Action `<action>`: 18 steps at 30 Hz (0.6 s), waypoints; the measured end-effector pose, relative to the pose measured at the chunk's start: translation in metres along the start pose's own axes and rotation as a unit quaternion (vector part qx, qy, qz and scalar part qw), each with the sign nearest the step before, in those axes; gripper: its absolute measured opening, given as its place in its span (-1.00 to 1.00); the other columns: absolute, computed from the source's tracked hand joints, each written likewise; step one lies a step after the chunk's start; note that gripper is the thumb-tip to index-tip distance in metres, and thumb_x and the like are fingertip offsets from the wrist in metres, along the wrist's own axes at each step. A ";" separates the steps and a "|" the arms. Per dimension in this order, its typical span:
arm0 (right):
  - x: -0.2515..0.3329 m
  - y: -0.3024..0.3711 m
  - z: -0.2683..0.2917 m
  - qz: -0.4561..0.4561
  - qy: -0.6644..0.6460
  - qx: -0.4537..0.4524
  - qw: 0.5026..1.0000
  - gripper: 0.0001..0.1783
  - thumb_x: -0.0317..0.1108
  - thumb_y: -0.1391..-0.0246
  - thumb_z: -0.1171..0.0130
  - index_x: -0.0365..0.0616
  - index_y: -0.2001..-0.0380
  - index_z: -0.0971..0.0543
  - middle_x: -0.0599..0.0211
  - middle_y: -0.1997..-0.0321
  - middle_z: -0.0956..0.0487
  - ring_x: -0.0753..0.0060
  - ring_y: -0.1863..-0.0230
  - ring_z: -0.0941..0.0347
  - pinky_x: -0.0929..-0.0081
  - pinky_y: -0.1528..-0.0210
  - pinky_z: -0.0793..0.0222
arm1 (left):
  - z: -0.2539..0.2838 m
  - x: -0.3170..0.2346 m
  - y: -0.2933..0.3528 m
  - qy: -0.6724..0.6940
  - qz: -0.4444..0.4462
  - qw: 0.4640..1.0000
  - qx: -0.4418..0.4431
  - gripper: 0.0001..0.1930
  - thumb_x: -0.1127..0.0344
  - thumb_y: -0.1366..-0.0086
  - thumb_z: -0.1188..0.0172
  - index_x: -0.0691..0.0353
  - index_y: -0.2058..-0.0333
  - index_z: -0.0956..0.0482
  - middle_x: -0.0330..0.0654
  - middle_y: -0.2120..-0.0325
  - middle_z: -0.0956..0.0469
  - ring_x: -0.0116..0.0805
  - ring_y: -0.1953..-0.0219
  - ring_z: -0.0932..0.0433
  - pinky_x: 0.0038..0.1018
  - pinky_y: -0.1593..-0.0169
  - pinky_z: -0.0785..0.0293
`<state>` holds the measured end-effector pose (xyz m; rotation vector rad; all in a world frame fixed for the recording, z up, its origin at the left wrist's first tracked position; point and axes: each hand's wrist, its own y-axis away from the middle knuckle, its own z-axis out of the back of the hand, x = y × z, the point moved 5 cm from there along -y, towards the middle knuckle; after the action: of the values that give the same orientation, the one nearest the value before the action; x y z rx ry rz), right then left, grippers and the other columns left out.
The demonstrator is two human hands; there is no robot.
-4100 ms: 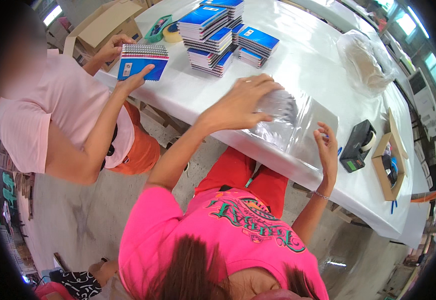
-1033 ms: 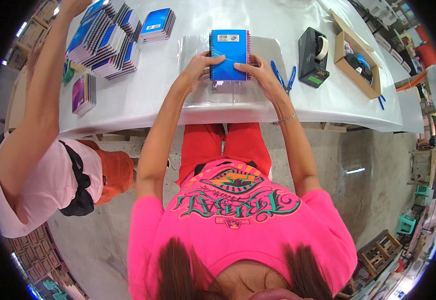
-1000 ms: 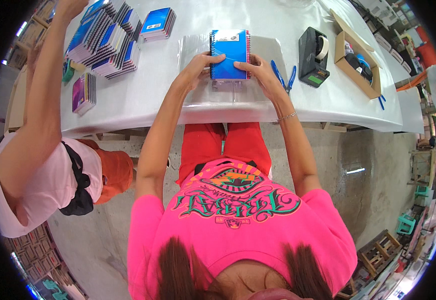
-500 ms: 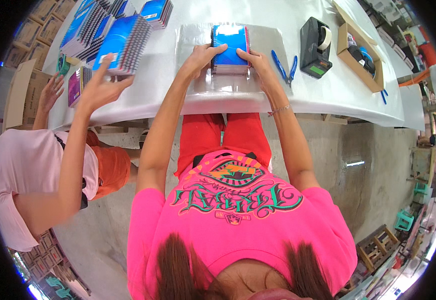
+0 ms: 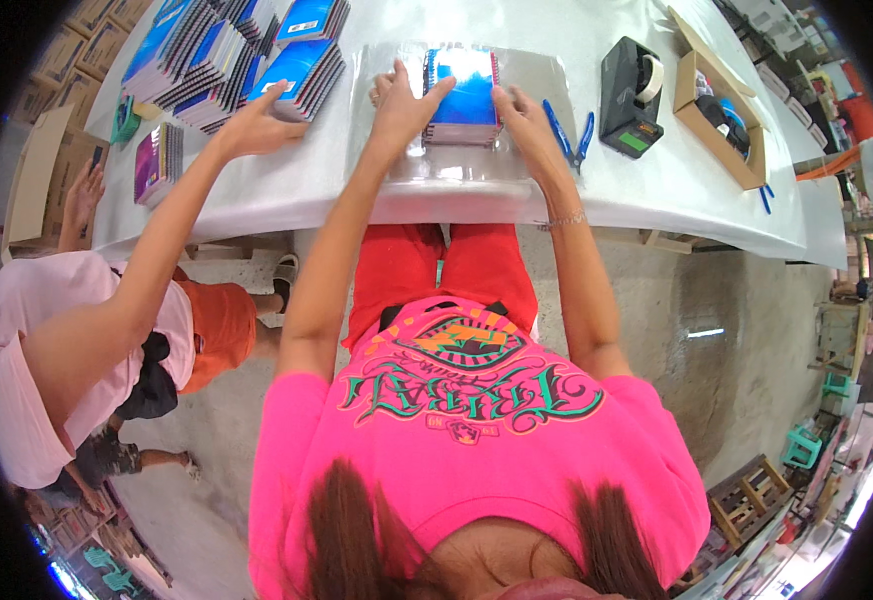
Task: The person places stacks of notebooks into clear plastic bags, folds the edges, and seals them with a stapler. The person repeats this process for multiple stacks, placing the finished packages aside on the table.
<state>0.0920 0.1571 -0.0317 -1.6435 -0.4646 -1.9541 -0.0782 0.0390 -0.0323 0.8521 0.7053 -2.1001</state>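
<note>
Item: stack of notebooks (image 5: 463, 95), blue glossy covers, spiral wire along one long edge, lying flat on a clear plastic sheet (image 5: 532, 80) on the white table (image 5: 657, 190)
Position: straight ahead of the person, long axis running away from the body; stack sits between the two hands, each about equally near
Left hand (image 5: 402, 100): fingers spread, pressed on the stack's left edge and top corner
Right hand (image 5: 522, 110): fingers spread, flat against the right edge, not closed round it
Nearby right: blue pens (image 5: 569, 135), black tape dispenser (image 5: 625, 95), cardboard tray (image 5: 722, 100)
Nearby left: more notebook piles (image 5: 227, 55), a co-worker's hand (image 5: 257, 125) resting on one
</note>
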 end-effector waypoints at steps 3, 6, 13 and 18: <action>0.009 0.009 0.056 0.179 0.363 -0.174 0.898 -0.41 0.01 0.00 -0.29 -0.27 0.06 -0.58 -0.05 0.31 -0.57 0.04 0.10 -0.44 0.20 0.01 -0.32 | 0.036 -0.070 0.054 0.028 -0.217 0.959 -0.179 -0.61 0.25 -0.15 -0.31 0.24 0.05 -0.53 0.09 0.14 -0.44 0.09 0.12 -0.46 -0.12 0.09 -0.39; 0.000 0.028 0.086 0.101 0.465 -0.236 0.847 -0.47 -0.07 0.09 -0.37 -0.15 0.08 -0.60 -0.07 0.35 -0.54 -0.10 0.10 -0.39 0.08 -0.02 -0.26 | 0.003 -0.094 0.083 0.173 -0.212 0.962 -0.014 -0.80 0.33 -0.17 -0.28 0.22 0.22 -0.63 -0.05 0.30 -0.55 -0.23 0.31 -0.53 -0.28 0.22 -0.45; -0.027 0.029 0.105 0.101 0.352 -0.120 0.923 -0.60 -0.19 0.12 -0.40 -0.23 0.25 -0.65 -0.04 0.37 -0.51 0.02 0.25 -0.43 0.28 0.16 -0.38 | -0.095 -0.107 0.098 0.094 -0.180 0.966 0.159 -0.80 0.23 -0.07 -0.34 0.20 0.36 -0.69 -0.07 0.39 -0.62 -0.08 0.36 -0.58 -0.24 0.25 -0.47; -0.044 0.028 0.127 0.006 0.176 -0.119 0.977 -0.60 -0.15 0.06 -0.40 -0.25 0.25 -0.65 0.11 0.36 -0.55 0.35 0.39 -0.44 0.46 0.27 -0.36 | -0.104 -0.107 0.092 0.069 -0.141 0.971 0.181 -0.76 0.13 -0.09 -0.32 0.17 0.38 -0.71 -0.09 0.43 -0.63 -0.10 0.35 -0.60 -0.22 0.24 -0.46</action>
<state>0.2145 0.2160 -0.0514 -1.3834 -0.0850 -2.3012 0.0841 0.1056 -0.0356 1.1633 0.5451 -2.4905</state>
